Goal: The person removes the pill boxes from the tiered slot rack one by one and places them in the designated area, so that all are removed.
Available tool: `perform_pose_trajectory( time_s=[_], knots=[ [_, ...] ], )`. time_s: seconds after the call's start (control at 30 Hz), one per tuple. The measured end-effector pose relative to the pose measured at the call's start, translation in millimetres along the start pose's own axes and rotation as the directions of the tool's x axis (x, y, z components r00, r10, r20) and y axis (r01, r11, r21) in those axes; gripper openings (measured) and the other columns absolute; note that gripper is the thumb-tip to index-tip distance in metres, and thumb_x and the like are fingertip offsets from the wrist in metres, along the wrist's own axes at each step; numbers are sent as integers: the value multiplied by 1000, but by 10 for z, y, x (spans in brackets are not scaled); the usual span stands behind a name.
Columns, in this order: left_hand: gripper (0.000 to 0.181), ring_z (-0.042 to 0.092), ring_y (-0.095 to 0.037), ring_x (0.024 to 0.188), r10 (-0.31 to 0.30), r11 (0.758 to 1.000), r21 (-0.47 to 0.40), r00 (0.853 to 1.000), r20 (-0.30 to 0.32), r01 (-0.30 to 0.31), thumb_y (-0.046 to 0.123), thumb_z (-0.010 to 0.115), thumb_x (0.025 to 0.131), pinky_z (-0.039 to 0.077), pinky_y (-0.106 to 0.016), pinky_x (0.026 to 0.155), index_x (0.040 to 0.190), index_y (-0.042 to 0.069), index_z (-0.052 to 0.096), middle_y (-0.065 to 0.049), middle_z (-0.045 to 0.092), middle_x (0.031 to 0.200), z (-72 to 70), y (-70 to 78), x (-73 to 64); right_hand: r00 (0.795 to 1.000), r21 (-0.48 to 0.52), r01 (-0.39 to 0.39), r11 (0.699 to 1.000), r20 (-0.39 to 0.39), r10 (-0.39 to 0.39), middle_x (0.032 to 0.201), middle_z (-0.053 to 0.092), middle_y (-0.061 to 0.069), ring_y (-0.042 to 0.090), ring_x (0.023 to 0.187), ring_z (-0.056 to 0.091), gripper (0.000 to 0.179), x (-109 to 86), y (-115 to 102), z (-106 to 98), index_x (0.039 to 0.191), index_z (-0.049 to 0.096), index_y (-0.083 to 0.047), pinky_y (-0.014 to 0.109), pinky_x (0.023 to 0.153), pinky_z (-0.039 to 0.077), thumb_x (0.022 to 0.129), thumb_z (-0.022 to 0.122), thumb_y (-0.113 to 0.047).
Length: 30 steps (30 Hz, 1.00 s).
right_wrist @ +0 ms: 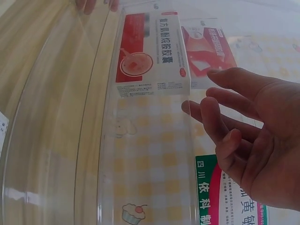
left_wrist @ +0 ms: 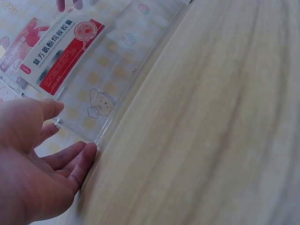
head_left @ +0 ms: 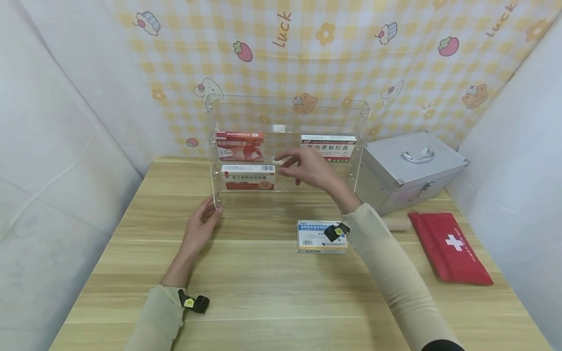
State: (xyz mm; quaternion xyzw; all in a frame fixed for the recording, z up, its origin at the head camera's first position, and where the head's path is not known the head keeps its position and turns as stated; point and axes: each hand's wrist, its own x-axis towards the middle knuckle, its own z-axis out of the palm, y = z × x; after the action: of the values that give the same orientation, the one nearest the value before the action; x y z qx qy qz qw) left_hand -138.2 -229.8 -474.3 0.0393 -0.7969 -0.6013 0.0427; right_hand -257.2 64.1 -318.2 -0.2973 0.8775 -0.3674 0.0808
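A clear acrylic display rack stands upright at the back of the table. My left hand holds its lower left corner, thumb and fingers about the edge. My right hand hovers at the front of the rack, loosely bent fingers holding nothing. Just left of those fingertips, a white and red capsule box sits on the lower tier. Above it stands a red medicine box. Partly behind my right hand is a white, green and red capsule box on the upper tier.
A blue and white medicine box lies on the table before the rack, partly overlapped by my right wrist camera. To the right stand a silver metal case and a red first-aid pouch. A beige roll lies between them.
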Motion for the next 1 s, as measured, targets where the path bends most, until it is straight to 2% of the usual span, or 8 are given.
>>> perform_pose_trajectory(
  time_s=[0.27,0.5,0.63,0.83,1.0],
  knots=[
    [55,44,-41,129,-34,999,-11,999,19,35,18,54,102,47,-50,98,152,9,32,-26,44,143,-5,351,-136,1000,12,15,1000,19,-15,102,73,2,21,51,62,34,46,3,29,124,68,-14,32,45,50,91,73,-23],
    [54,44,-41,129,-28,999,-24,999,19,28,18,54,102,47,-51,99,152,9,33,-27,44,143,3,348,-145,1000,17,22,1000,21,-22,98,73,2,22,53,63,31,75,-1,61,119,70,-14,38,49,55,90,74,-23],
    [54,45,-40,129,-33,999,-35,999,18,34,17,54,102,47,-49,98,152,9,34,-26,44,143,9,354,-144,999,31,25,999,21,-26,97,73,4,21,55,64,29,90,2,79,117,70,-12,36,49,56,90,74,-20],
    [54,45,-39,129,-41,999,-19,999,17,42,18,54,102,48,-48,98,152,10,34,-25,45,143,6,364,-139,999,56,2,998,41,-4,100,73,6,24,58,65,28,102,0,93,116,70,-11,35,50,56,90,74,-18],
    [54,45,-40,129,-37,999,-24,999,10,37,18,54,102,48,-50,97,152,9,34,-26,44,143,-7,372,-140,998,29,-21,999,53,20,101,73,4,28,59,65,28,117,-17,108,116,70,-13,38,52,56,90,74,-23]
  ],
)
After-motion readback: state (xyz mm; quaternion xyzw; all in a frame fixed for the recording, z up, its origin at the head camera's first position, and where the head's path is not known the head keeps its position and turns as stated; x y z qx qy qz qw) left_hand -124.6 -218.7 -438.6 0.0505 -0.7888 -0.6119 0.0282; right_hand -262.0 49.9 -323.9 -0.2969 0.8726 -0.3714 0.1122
